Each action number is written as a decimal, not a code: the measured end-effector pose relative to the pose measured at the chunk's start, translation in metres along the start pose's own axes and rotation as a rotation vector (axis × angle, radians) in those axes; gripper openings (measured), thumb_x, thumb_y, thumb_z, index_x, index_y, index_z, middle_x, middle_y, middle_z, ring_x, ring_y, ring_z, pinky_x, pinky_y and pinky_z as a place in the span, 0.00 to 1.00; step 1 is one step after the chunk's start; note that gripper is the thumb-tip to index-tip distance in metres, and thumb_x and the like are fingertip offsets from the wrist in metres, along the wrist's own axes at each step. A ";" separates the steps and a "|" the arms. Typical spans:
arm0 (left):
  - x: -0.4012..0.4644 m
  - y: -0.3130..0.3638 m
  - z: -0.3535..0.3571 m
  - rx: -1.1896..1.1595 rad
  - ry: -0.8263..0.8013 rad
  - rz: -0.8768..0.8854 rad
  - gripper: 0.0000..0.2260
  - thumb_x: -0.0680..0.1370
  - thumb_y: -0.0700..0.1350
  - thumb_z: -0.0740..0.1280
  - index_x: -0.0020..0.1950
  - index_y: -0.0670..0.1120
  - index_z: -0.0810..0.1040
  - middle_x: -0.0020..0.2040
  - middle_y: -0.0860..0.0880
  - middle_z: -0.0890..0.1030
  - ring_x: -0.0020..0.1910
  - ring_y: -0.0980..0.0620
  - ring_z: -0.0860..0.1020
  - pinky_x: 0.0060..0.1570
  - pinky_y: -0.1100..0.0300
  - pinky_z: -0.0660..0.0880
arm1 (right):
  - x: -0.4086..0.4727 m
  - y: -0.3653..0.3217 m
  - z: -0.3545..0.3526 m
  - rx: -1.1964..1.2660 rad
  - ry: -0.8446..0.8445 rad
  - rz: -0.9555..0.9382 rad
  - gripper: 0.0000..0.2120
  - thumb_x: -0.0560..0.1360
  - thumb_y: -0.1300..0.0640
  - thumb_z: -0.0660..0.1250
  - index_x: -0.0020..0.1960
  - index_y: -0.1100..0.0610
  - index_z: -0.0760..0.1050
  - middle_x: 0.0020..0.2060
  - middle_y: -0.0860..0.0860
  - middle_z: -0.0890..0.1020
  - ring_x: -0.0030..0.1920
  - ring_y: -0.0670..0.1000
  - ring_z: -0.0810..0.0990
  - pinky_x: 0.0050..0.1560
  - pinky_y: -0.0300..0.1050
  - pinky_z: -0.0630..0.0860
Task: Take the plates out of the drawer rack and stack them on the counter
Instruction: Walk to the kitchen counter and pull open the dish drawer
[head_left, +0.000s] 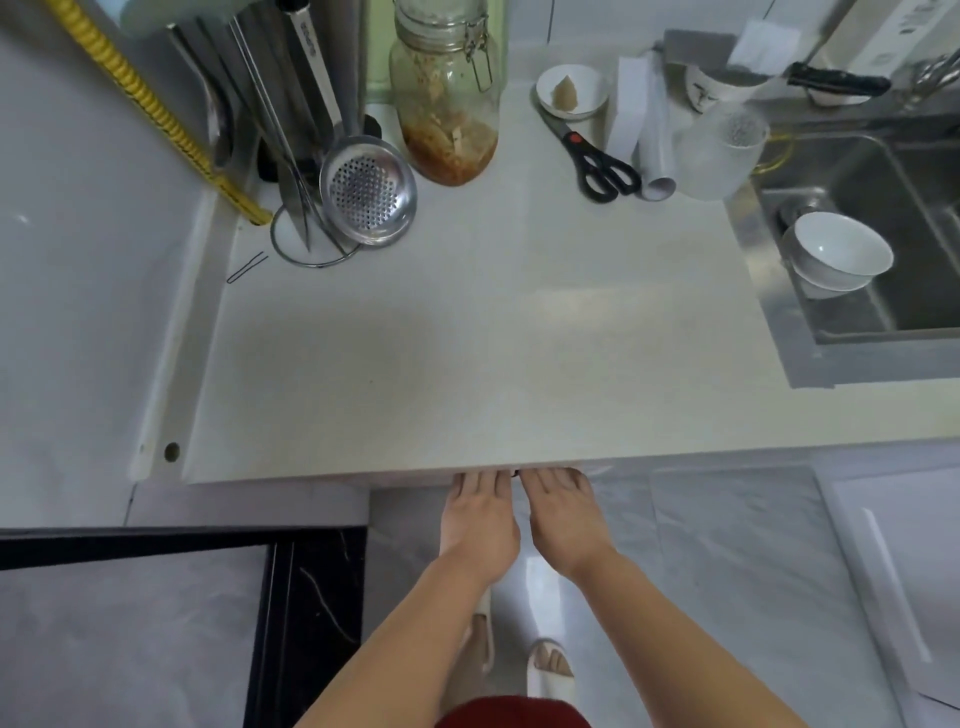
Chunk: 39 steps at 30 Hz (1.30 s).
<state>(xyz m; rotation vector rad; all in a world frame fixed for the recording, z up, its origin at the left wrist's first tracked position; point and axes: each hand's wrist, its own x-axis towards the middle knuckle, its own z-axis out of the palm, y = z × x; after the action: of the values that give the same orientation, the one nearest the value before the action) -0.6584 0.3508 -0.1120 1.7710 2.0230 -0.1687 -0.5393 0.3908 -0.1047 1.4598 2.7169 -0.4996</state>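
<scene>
Pale stone surface (467, 338), bare across its middle, clutter kept to the far edge and a sink (883, 234) at the right edge. Left hand (480, 514) and right hand (563, 519) side by side under the near edge, fingertips hidden beneath the lip. Grip state impossible to tell. Probably the opening step: reaching for the drawer front. No plates or rack in view, presumably shut away below. Next: a straight pull toward the body, then lifting plates onto the bare middle.
</scene>
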 end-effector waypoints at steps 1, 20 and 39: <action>-0.001 0.001 0.001 0.005 0.001 -0.004 0.29 0.79 0.46 0.57 0.78 0.42 0.50 0.78 0.45 0.53 0.77 0.47 0.49 0.77 0.53 0.47 | -0.002 0.001 0.002 0.013 -0.013 -0.003 0.32 0.56 0.65 0.73 0.60 0.57 0.78 0.53 0.50 0.84 0.51 0.52 0.84 0.52 0.48 0.79; -0.008 0.021 -0.001 0.101 -0.037 -0.091 0.32 0.79 0.52 0.56 0.78 0.41 0.47 0.79 0.45 0.53 0.78 0.47 0.49 0.77 0.51 0.41 | -0.009 0.015 0.009 -0.008 -0.215 -0.092 0.33 0.77 0.59 0.56 0.78 0.54 0.45 0.77 0.49 0.55 0.77 0.47 0.52 0.72 0.49 0.56; -0.108 0.031 0.049 0.081 -0.108 -0.054 0.35 0.80 0.64 0.43 0.78 0.43 0.43 0.80 0.44 0.46 0.78 0.46 0.41 0.75 0.46 0.37 | -0.097 0.013 0.003 -0.097 -0.047 -0.286 0.33 0.65 0.47 0.75 0.67 0.56 0.73 0.58 0.49 0.82 0.56 0.50 0.81 0.59 0.48 0.77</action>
<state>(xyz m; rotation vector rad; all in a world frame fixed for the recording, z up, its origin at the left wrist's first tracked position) -0.6075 0.2392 -0.1056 1.7177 2.0134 -0.3604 -0.4745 0.3179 -0.0946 1.0296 2.8802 -0.3964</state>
